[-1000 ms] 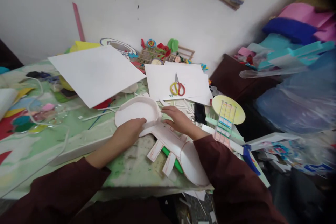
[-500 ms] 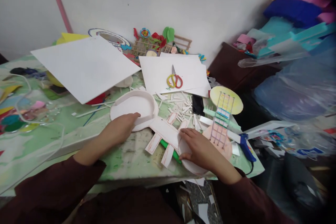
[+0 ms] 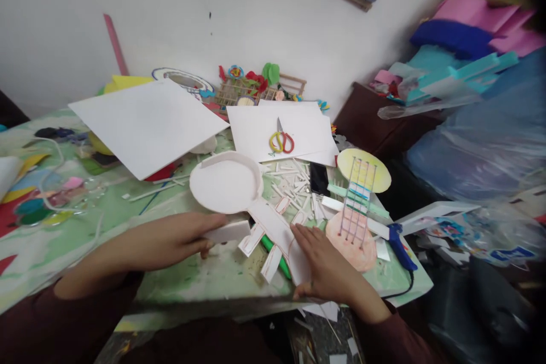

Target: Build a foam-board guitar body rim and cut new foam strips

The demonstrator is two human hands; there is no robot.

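Left hand [image 3: 187,234], moved off the round rim [image 3: 258,179], apparently pinches a white strip [image 3: 230,231]; right hand [image 3: 321,260] spreads flat on the cutout [image 3: 272,222].

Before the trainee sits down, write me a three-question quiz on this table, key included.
1. Which one holds the white strip: A) the left hand; B) the right hand?
2. True or false: the scissors lie on a white sheet.
3. Fill the gap: the corded tool towards the right end of the table is mainly ____ in colour.

Key: 1. A. 2. True. 3. Blue.
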